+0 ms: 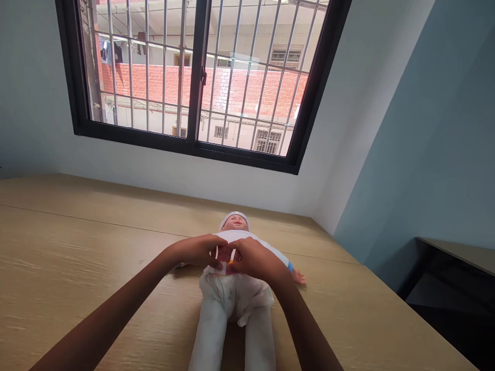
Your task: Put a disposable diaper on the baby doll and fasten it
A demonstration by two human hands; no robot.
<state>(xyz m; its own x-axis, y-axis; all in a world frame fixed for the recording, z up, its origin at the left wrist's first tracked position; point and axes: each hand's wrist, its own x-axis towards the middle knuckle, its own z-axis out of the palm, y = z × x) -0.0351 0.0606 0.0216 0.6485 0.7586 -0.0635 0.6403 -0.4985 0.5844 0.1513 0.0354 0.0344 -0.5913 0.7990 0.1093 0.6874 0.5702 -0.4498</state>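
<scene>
A baby doll (236, 235) lies on its back on the wooden table (96, 257), its head toward the window. It has a white cap, a white top with blue cuffs and pale leg coverings. Around its hips is a white diaper (237, 293). My left hand (203, 251) is at the diaper's upper edge, fingers bent in a pinch on its white front tab. Close beside it, my right hand (249, 256) pinches at the waist too, by a small orange-yellow spot. The fingertips of both hands almost meet over the doll's belly.
A black-framed window (191, 77) with metal bars is in the wall behind the table. At the right stands a dark piece of furniture (452, 278), beyond the table's slanting right edge. The doll's hand (299, 276) sticks out beside my right forearm.
</scene>
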